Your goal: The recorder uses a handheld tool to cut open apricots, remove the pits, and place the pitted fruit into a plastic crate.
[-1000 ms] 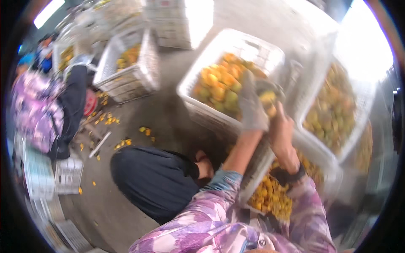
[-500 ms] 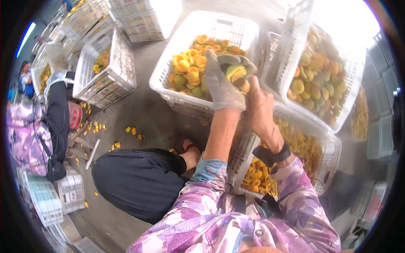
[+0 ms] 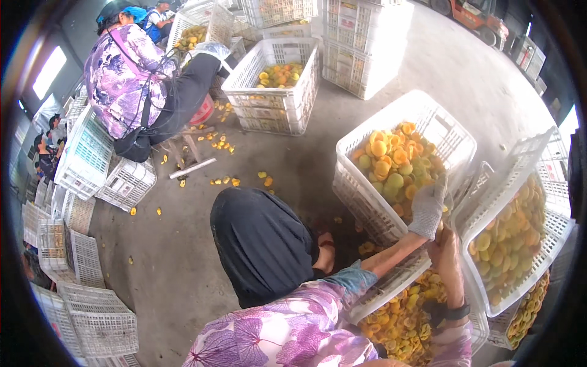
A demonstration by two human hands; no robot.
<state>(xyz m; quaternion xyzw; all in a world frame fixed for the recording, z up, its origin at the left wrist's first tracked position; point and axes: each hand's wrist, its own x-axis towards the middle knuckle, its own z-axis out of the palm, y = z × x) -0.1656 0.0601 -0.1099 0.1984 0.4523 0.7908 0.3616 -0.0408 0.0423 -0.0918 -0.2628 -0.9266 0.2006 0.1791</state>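
The gloved left hand (image 3: 426,211) is hovering over the near edge of the middle crate (image 3: 361,192), and the bare right hand (image 3: 445,248) is sitting just below it, looking curled. The fingers are mostly facing away, so I cannot tell how wide either hand is opening or whether one is holding anything. Loose fruit (image 3: 394,162), some of it orange and hollow, some greenish, is lying in the middle crate, just beyond the left hand. More is filling the right crate (image 3: 498,199), while yellow-orange pieces (image 3: 400,324) are lying in the lower crate (image 3: 391,292), beneath the right forearm.

In my judgement, handling fruit well here is depending on the left hand acting as a cradle: the glove is probably giving better grip on wet flesh, so it is best turning each piece while the bare right hand is doing the finer work. Bare fingertips are needing to keep clear of any edge, because the hands are working so close together. Pressing lightly is likely sparing soft halves from tearing. Working above a crate is also helping, since anything slipping is then landing among other fruit rather than on the floor (image 3: 177,244)
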